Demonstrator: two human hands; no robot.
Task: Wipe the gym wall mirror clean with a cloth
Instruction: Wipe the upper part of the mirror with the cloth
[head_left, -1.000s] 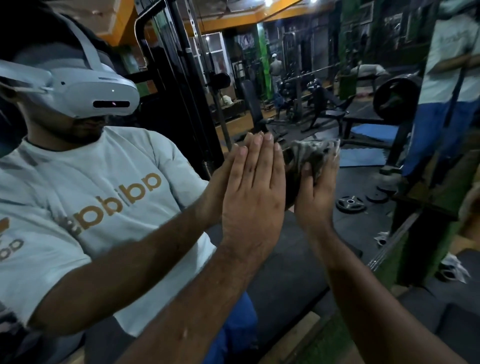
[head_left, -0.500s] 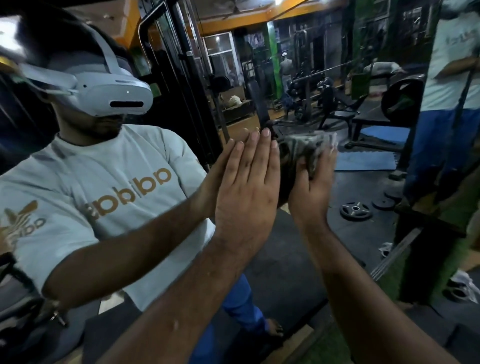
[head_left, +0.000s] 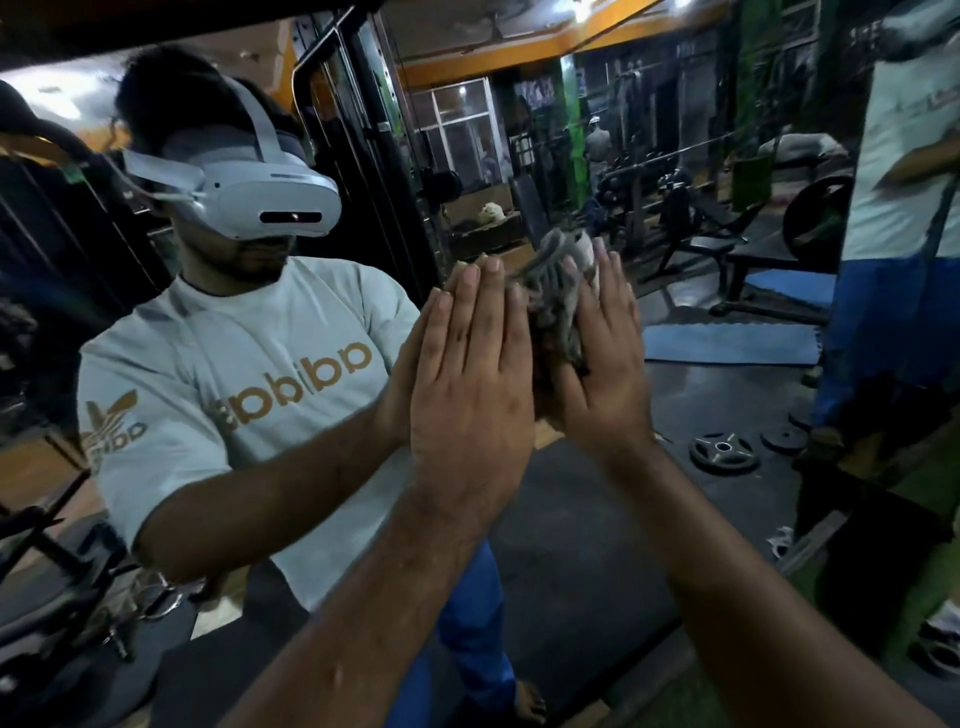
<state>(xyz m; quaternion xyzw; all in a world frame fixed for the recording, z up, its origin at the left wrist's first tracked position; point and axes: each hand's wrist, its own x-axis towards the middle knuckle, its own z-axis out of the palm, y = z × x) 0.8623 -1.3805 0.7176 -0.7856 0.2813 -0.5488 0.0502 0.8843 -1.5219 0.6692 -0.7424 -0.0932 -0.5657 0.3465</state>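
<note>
1. Bare forearms reach up from the bottom edge, both hands raised against the mirror.
2. Left hand: flat, fingers straight and together, palm on the glass, grip wide, holding nothing.
3. Right hand: pressed flat over the cloth, fingers straight, grip not curled round it, pinning it to the glass; slightly motion-blurred.
4. Cloth: grey-white, crumpled, against the mirror between the two hands, sticking out above and left of the right hand's fingers.
5. Reflection, near: person in a pale tee and a white headset, palm meeting the left hand.
6. Reflection, floor: weight plate on dark matting, blue mat behind it.
7. Reflection, far: bench, barbell rack, orange ceiling trim, green pillar.
</note>
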